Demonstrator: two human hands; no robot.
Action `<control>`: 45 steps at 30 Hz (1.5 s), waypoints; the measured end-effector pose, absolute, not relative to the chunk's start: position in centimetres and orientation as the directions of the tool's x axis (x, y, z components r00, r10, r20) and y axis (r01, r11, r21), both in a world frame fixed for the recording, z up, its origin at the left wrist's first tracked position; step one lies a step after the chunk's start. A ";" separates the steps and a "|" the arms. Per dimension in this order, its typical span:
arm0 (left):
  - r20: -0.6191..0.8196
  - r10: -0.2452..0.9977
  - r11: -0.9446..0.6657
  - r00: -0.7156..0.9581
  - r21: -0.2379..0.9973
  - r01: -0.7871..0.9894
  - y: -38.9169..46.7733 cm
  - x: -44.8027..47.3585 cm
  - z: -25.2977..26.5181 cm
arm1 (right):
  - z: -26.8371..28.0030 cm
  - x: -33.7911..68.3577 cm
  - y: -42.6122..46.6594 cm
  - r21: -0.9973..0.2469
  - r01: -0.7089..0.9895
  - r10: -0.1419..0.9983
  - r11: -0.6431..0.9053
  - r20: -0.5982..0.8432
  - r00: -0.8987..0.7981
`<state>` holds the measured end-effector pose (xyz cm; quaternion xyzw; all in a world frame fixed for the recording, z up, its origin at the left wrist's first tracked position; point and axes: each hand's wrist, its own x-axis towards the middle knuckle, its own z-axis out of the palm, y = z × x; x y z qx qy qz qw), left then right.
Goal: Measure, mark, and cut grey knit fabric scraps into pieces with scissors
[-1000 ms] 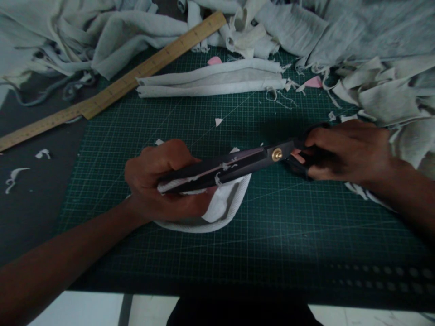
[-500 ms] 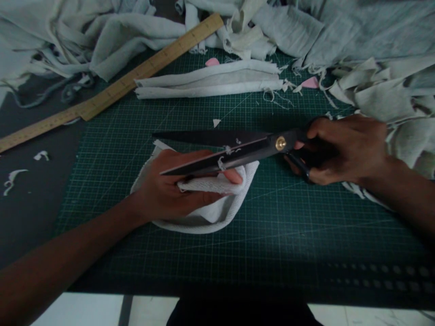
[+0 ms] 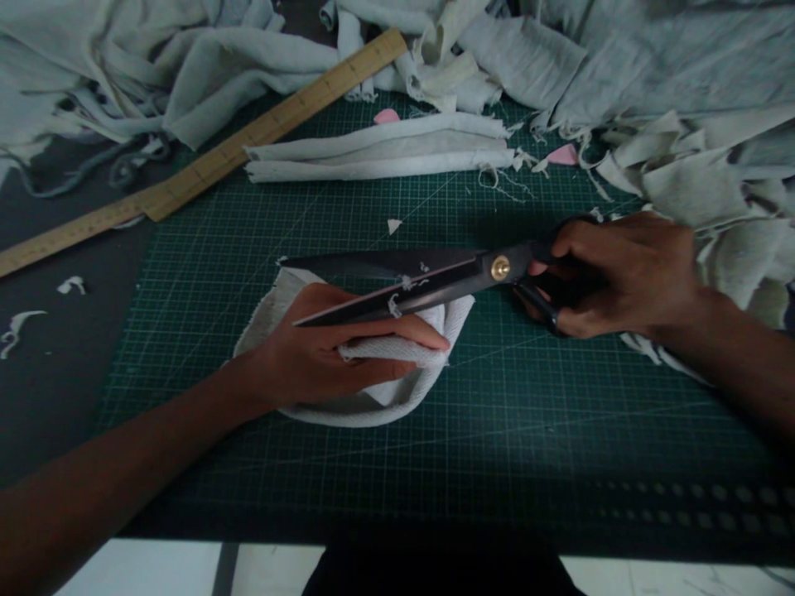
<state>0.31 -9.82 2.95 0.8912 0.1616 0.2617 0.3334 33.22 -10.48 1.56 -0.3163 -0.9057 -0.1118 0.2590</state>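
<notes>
My left hand (image 3: 329, 339) is closed on a folded piece of pale grey fabric (image 3: 410, 393), pinching one layer between thumb and fingers. The rest of that fabric curves in a loop on the green cutting mat (image 3: 527, 463). In my right hand (image 3: 627, 273) are large black scissors (image 3: 500, 267) with a brass pivot screw, gripped by their handles. Their blades are parted and point left, crossing above my left hand and the fabric. Small white scraps cling to the lower blade. Part of the fabric is hidden behind my left hand and the scissors.
Beyond my hands lies a pale folded strip (image 3: 378, 157), with a wooden ruler (image 3: 279, 120) slanting at the left. Pink chalk pieces (image 3: 562, 155) sit near it. Fabric heaps (image 3: 671, 41) cover the back, and offcuts (image 3: 696, 178) pile at the right. Scraps dot the dark table (image 3: 55, 364).
The scissors and my right hand have shifted slightly left and down, with the blades a little closer together. My left fingers have moved slightly along the fabric, still gripping it.
</notes>
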 end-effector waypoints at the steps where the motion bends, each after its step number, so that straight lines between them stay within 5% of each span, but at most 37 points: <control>1: 0.403 0.455 -0.744 0.794 0.662 0.090 -9.8 0.3 2.9 | 1.6 33.2 -10.5 0.041 0.627 0.510 0.778 0.542 -0.668; 7: 0.485 0.588 -0.718 0.647 0.681 0.142 -9.6 -0.7 1.2 | 1.7 33.1 -10.6 0.035 0.600 0.470 0.799 0.586 -0.660; 14: 0.625 0.566 -0.702 0.539 0.707 -0.083 -9.8 0.0 1.2 | 1.4 33.2 -10.6 0.058 0.562 0.421 0.825 0.600 -0.680; 27: 0.564 0.631 -0.652 0.532 0.758 -0.030 -10.2 -0.1 1.0 | 1.6 33.3 -10.6 0.047 0.554 0.426 0.831 0.587 -0.688; 45: 0.642 0.536 -0.740 0.547 0.670 -0.060 -9.7 -0.3 0.6 | 1.4 33.4 -10.5 0.063 0.537 0.406 0.841 0.584 -0.703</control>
